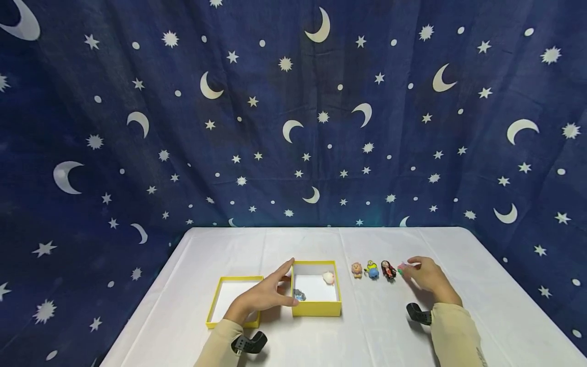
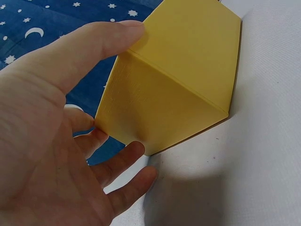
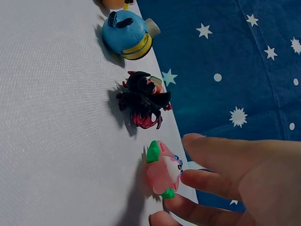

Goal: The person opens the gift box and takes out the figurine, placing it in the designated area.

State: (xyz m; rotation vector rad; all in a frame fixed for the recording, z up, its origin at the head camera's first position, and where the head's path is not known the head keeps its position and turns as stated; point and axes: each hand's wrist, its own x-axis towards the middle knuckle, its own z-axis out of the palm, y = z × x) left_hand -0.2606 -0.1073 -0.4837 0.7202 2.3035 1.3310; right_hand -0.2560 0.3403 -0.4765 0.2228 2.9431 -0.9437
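My left hand (image 1: pixel 263 294) grips the left side of an open yellow box (image 1: pixel 316 309), thumb at the front corner and index finger at the far corner. Inside the box, a small white figure (image 1: pixel 328 278) lies toward the back right and a grey-blue one (image 1: pixel 299 295) sits front left. On the right, my right hand (image 1: pixel 428 275) reaches over a pink and green toy figure (image 3: pixel 162 169). Its fingers are spread close to the figure, which stands on the table; whether a fingertip touches it I cannot tell.
A yellow-rimmed box lid (image 1: pixel 211 310) lies left of the box, partly behind my left hand. Between box and right hand, a row holds a pinkish-tan figure (image 1: pixel 356 270), a yellow and blue minion figure (image 1: pixel 372 269) and a dark-haired doll figure (image 1: pixel 388 270). A star-patterned curtain (image 1: pixel 275 153) hangs behind.
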